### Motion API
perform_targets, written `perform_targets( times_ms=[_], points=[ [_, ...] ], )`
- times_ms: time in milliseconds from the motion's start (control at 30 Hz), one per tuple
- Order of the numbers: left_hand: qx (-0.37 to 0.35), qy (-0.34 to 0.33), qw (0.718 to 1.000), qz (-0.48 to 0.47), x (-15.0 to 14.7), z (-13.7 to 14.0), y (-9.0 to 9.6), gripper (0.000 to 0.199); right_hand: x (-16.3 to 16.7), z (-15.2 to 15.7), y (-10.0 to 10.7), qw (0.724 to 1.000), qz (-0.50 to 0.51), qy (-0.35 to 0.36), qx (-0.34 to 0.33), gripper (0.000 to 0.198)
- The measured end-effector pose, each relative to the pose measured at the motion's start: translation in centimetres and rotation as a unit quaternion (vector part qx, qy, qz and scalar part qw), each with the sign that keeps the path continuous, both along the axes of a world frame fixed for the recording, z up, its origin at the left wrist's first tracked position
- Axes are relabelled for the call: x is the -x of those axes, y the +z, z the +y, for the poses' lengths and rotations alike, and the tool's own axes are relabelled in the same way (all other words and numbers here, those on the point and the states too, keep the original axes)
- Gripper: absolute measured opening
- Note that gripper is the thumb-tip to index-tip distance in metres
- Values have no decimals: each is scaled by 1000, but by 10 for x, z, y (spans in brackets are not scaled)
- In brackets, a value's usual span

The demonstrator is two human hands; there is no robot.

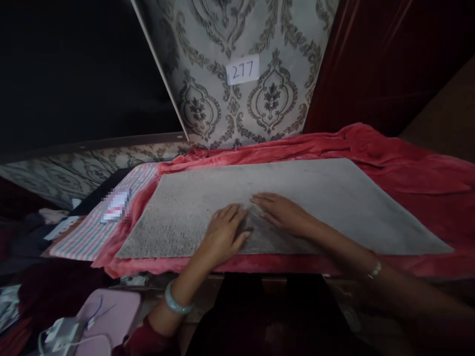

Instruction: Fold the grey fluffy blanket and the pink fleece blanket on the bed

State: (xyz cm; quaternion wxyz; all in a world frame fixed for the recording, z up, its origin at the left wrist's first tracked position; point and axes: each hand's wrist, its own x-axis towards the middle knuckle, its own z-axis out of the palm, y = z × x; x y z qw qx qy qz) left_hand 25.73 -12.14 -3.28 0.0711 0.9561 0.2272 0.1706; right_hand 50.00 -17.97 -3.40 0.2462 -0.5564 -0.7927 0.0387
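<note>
And here we are at the grey mat (319, 198), spread flat on the red blanket (419, 190), its long near edge facing the person. Both hands are down over the middle of it: the left hand (224, 232) lies palm down, fingers stretched forward, thumb out to the side, open and gripping nothing that shows. Just right of it, the right hand (280, 212) comes in on a slant, fingers loosely extended and pointing left, open as well; whether its whole palm presses on the mat, you can't tell. The two sit close, fingertips near each other but apart. Look at the surface: rough and speckled at the mat's left end, smoother toward the right, with a darker patch between the hands. A pale bangle (178, 300) rings the left wrist, a shiny bracelet (375, 269) the right. Beyond the mat's far edge, the blanket bunches up in folds before the patterned wallpaper (233, 109), where a card (243, 69) reads 277. Left of the mat runs a striped cloth (79, 242) carrying a pixelated object (118, 205), and a big dark screen (85, 74) looms behind. Below the mat's left corner, a pink seat (122, 309) bears a power strip (67, 333) and white cable.
</note>
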Motion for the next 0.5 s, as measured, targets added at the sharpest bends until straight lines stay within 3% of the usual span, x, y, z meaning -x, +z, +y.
perform_targets(
  times_ms=[100, 233, 367, 500],
  points=[
    [5, 21, 996, 85, -12, -4, -16, 70, -1, 50, -5, 995, -75, 6, 59, 56],
    [3, 33, 994, 102, -12, -13, -39, 71, -7, 85, -25, 986, -127, 28, 102, 59],
    [2, 32, 994, 102, -8, -14, -41, 70, -18, 106, -33, 985, -132, 34, 108, 63],
    [5, 35, 993, 110, -7, -12, -38, 73, -29, 139, -27, 981, -137, -15, 135, 63]
  ],
)
